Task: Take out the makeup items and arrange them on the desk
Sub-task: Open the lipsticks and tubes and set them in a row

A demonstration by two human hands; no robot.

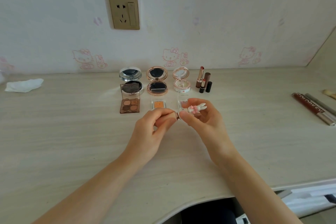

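Just above the desk, both forearms reach forward and the hands meet at centre. The left hand pinches the brown end of a small lipstick, while the right hand curls around its white rabbit cap (ears pointing right), near the opened compacts.

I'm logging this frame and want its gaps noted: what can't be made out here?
- Head view: item body in left hand, hidden by fingers.
- Pink single eyeshadow, partly behind right hand holding rabbit-shaped cap.
- Brush, cut off by right edge.
- Compact lettering too small.
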